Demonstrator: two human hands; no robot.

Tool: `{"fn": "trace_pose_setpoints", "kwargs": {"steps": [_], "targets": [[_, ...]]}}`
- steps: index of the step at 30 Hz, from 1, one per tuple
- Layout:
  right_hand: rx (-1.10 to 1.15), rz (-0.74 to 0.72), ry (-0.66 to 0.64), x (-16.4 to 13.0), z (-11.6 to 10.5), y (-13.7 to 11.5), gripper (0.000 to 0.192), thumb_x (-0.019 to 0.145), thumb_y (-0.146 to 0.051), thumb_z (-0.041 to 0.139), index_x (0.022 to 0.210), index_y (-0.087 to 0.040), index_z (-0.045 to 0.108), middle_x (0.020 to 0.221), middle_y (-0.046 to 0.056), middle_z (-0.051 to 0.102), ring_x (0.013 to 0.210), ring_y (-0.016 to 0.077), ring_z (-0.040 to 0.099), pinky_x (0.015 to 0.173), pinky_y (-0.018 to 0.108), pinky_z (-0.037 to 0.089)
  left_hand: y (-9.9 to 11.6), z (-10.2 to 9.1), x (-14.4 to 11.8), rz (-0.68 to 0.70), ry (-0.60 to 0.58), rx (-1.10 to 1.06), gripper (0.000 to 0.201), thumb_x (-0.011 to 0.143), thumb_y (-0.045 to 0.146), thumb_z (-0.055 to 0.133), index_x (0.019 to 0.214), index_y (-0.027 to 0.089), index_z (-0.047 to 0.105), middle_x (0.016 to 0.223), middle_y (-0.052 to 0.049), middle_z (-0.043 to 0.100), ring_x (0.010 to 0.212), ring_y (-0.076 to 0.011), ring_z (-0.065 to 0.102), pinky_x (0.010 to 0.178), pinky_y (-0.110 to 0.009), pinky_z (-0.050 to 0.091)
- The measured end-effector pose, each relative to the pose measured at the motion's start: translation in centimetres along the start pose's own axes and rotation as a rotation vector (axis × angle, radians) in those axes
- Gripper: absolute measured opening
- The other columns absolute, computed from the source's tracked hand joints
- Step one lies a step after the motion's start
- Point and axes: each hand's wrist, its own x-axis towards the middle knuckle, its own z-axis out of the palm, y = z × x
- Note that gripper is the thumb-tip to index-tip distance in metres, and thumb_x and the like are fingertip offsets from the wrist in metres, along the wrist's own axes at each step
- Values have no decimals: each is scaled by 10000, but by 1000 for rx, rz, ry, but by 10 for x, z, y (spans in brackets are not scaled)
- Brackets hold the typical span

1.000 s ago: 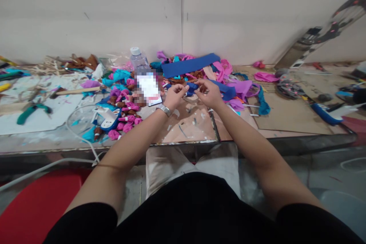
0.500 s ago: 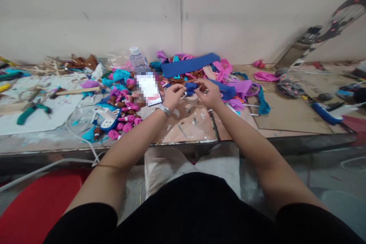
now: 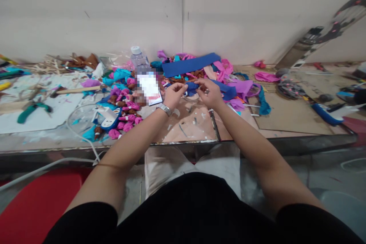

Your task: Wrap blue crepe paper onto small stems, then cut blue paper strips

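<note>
A small bunched piece of dark blue crepe-like material (image 3: pixel 191 88) is held between my two hands, just above the worktable (image 3: pixel 191 122). My left hand (image 3: pixel 174 95) pinches its left side with thumb and forefinger; a watch is on that wrist. The fingers of my right hand (image 3: pixel 210 93) close on its right side. Behind the hands a flat dark blue strip (image 3: pixel 191 65) lies across a pile of coloured pieces. Another blue strip (image 3: pixel 227 89) reaches out from beside my right hand. The exact fold of the held piece is too small to make out.
Left of my hands stand a lit phone (image 3: pixel 150 89) and a capped clear bottle (image 3: pixel 139 59). Pink and brown bundles (image 3: pixel 128 116) spread nearby. Farther left lie green-handled pliers (image 3: pixel 34 111) and a hammer (image 3: pixel 77 90). Cardboard (image 3: pixel 280 110) and a blue-and-white tool (image 3: pixel 327 114) lie right.
Both hands stay in nearly the same place. The blue piece between them looks slightly more spread, and the whole view has shifted a little.
</note>
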Motion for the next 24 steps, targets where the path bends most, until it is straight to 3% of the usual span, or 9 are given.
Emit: {"fn": "trace_pose_setpoints", "kwargs": {"steps": [4,9,15,20,24], "targets": [[33,4,-12,0,0,-1,283,964,-363,645,1214,-238,688,1165,85,746,860,214,680,830,387,574,0,1,1,-58,11,-67,368,729,516,859,774,182,711,701,1,639,641,-107,551,627,-241,454],[92,129,51,-1,3,4,316,965,-393,625,1221,-216,676,1121,82,749,889,219,678,804,375,566,8,4,0,-154,20,-226,391,736,495,872,724,191,628,697,24,588,636,-90,548,647,-230,504],[130,133,30,-1,4,5,322,950,-388,654,1214,-205,679,1138,87,747,869,204,676,821,371,561,13,4,-3,-155,-62,-253,438,731,547,892,751,179,656,717,11,605,637,-81,562,627,-223,488],[139,92,20,-1,4,3,306,965,-372,639,1219,-206,682,1154,87,749,886,204,683,820,369,560,9,4,-1,-133,-25,-257,403,710,475,922,860,192,677,742,27,611,646,-77,566,627,-209,484],[139,84,3,-1,5,5,320,984,-399,617,1242,-220,684,1188,90,745,961,223,692,863,386,570,7,5,1,-134,-13,-244,370,720,450,913,822,188,672,743,19,625,651,-81,573,632,-211,488]]}}
